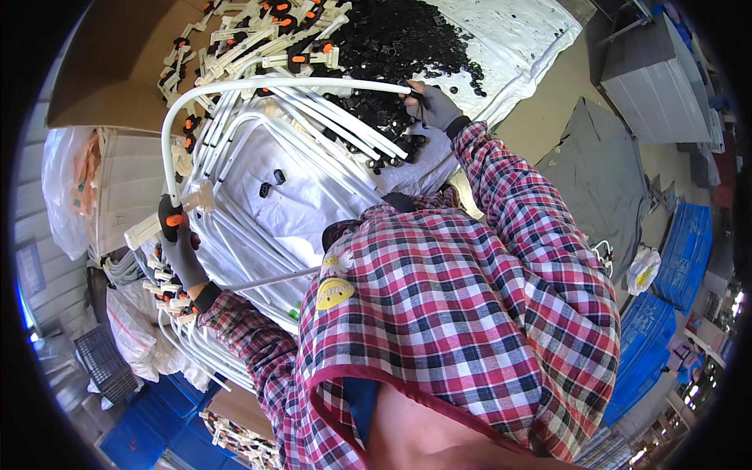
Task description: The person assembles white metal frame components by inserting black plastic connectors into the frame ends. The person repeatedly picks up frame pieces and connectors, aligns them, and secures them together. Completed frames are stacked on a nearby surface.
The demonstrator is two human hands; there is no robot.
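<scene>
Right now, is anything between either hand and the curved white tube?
Nothing visible blocks the right hand at one end of the curved white tube; at the other, a black-and-orange fitting sits between tube and left hand.

The clearest lettering sits on a plaid garment [454, 290]: 1 row of dark characters crosses the larger yellow patch [335, 294] on its front. Just above it, a smaller yellow patch [330, 261] has dark marks too small to make out. At the right, a crumpled white bag [644, 270] carries a yellow printed area, its wording illegible from here. On the far left wall, a pale sheet [30, 274] looks like a notice, but it is too blurred to read.
</scene>
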